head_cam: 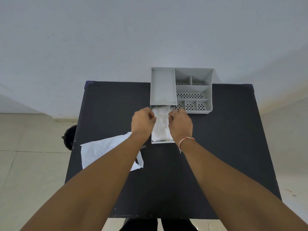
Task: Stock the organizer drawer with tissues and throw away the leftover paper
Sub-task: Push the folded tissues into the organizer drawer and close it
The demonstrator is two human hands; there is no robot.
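- You are working at the black rectangular table (208,155), with open room to your right
- The grey plastic compartment organizer (193,90) is sitting at the far edge, its pulled-out grey drawer (162,142) holding the white tissues (160,129)
- The crumpled white leftover paper (103,150) is lying near the left edge
- Your left hand (143,121) and right hand (180,125) are curled, seemingly tucking the tissues; keep them below the rim

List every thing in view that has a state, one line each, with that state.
Drawer: pulled out of the organizer, holding tissues.
Tissues: lying in the drawer, between both hands.
Organizer: upright at the table's far edge, top compartments look empty.
Leftover paper: loose and creased on the table, partly under the left forearm.
Left hand: fingers curled at the tissues.
Right hand: fingers curled at the tissues.
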